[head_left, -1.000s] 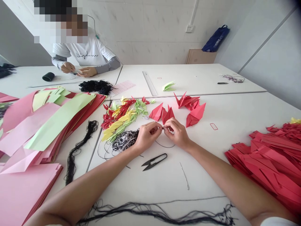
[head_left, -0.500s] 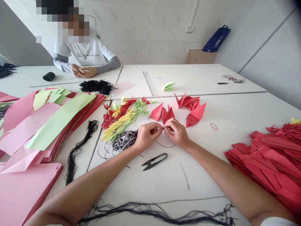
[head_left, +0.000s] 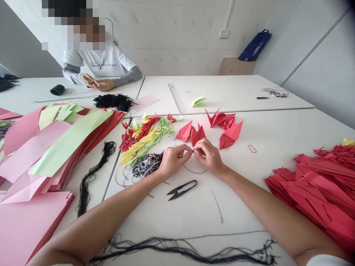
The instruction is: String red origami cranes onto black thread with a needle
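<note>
We see the two hands have just come a little apart at the fingertips. The left hand (head_left: 174, 160) and the right hand (head_left: 209, 157) each make a small, narrow pinch (the thing in the pinch is too tiny for us to be sure, but it looks like part of a thin black thread (head_left: 194, 171)). Both arms reach in from the bottom, low over the white table (head_left: 249, 192). Red paper cranes (head_left: 198, 135) sit just above the hands, and small black snips (head_left: 181, 190) lie just below them.
</note>
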`<state>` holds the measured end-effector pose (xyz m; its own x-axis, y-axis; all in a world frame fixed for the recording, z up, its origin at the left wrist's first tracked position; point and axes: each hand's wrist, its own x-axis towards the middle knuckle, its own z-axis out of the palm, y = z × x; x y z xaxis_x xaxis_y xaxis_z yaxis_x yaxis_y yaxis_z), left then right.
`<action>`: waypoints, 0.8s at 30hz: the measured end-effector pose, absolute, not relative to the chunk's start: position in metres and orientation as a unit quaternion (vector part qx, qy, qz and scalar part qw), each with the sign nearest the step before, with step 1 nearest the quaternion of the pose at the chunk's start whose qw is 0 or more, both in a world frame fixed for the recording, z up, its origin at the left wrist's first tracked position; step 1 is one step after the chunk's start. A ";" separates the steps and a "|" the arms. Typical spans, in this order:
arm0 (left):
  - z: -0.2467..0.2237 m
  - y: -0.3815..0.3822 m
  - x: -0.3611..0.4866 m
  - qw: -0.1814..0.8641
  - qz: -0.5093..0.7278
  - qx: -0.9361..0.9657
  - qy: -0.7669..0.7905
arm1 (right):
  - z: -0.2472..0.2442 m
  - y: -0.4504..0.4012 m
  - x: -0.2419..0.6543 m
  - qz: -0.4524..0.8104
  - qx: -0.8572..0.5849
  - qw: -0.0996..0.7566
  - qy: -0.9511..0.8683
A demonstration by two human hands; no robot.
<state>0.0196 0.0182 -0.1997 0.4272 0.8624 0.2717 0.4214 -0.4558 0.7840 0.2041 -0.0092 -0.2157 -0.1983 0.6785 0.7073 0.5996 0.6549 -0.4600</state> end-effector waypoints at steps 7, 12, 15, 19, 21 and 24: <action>-0.198 0.019 0.020 0.332 0.341 0.774 0.418 | -0.216 -0.011 0.203 0.030 -0.433 0.472 -0.767; -0.196 0.018 0.020 0.342 0.347 0.768 0.416 | -0.214 -0.012 0.203 0.046 -0.435 0.484 -0.758; -0.196 0.018 0.019 0.342 0.350 0.770 0.410 | -0.215 -0.012 0.203 0.044 -0.435 0.469 -0.767; -0.195 0.019 0.019 0.347 0.356 0.773 0.394 | -0.215 -0.011 0.205 0.096 -0.438 0.473 -0.759; -0.195 0.021 0.019 0.354 0.356 0.775 0.383 | -0.213 -0.013 0.203 0.141 -0.440 0.491 -0.739; -0.196 0.023 0.019 0.347 0.342 0.790 0.373 | -0.212 -0.018 0.198 0.253 -0.445 0.536 -0.671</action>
<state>0.0193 0.0226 -0.1956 0.4879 0.8261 0.2820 0.3506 -0.4813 0.8034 0.1978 -0.0177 -0.2122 -0.0291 0.8692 0.4937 0.3263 0.4751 -0.8172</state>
